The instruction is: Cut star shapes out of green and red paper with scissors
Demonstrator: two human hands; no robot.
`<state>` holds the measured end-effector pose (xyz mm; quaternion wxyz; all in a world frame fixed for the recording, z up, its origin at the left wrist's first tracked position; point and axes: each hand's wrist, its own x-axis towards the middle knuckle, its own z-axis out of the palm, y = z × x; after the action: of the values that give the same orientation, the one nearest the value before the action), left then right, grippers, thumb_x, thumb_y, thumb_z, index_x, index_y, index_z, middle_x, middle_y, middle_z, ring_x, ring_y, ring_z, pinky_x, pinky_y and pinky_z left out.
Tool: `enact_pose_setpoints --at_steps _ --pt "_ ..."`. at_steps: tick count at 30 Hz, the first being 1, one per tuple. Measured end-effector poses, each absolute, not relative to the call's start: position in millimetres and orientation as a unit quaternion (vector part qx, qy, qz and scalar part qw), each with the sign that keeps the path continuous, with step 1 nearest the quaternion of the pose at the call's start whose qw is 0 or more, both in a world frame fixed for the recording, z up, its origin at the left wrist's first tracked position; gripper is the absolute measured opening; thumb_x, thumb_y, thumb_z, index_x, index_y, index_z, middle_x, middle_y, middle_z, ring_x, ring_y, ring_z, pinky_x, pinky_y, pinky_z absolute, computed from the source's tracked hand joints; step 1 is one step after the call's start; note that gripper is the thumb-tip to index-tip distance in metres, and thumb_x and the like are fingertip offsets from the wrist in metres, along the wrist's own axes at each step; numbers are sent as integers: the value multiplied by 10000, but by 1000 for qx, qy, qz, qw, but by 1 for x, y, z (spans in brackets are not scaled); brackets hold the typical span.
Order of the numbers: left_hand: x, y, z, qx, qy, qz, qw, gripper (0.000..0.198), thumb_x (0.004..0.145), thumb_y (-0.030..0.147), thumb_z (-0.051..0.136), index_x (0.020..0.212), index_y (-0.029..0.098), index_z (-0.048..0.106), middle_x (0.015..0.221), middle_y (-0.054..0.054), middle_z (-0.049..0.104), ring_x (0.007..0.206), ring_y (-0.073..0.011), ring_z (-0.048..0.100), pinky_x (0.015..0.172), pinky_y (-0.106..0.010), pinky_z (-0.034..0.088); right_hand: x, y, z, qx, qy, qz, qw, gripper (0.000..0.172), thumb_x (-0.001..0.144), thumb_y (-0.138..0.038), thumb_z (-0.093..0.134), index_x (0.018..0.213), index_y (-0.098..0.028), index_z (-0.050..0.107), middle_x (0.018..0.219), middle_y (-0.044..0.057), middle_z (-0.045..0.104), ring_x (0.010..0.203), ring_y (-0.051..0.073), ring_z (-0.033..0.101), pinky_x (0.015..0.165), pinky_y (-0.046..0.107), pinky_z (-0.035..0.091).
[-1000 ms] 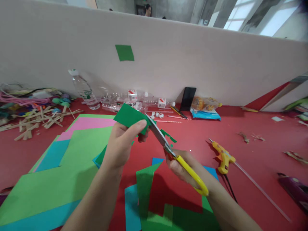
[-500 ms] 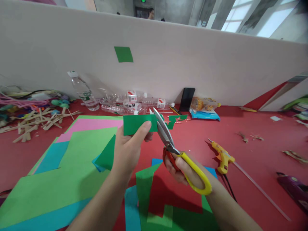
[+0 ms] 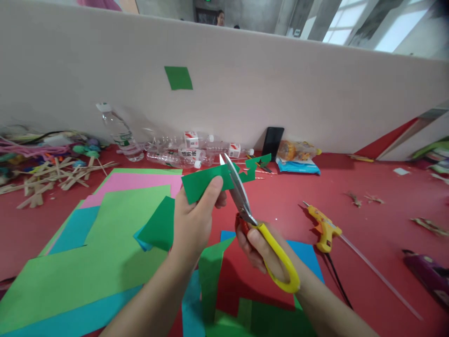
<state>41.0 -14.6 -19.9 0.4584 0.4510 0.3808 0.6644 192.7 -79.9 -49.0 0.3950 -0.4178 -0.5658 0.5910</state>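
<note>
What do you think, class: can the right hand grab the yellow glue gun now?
Probably not: the right hand is busy holding the scissors, though the yellow glue gun lies nearby to its right.

Light moderate, diffuse. Brightest area in your view: windows, upper right, washed nearly to white. Soft shadow beside your left forearm, over the light green sheets; a fainter one beside the upright bottle, on the pale partition. Dull gleam along your scissor blades. Far background soft. Top right corner darkened; right edge stretched, slightly smeared.
</note>
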Motion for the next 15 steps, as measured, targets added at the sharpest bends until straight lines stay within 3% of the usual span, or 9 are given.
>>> enact_pose_setpoints --at_steps 15 --pt "42 -15 -18 465 393 648 458 268 916 319 689 680 225 606 583 36 628 554 -125 584 575 -272 519 188 -80 -42 -453 -610 518 392 660 972 -838 385 671 -251 396 524 -69 337 464 115 302 437 283 198"
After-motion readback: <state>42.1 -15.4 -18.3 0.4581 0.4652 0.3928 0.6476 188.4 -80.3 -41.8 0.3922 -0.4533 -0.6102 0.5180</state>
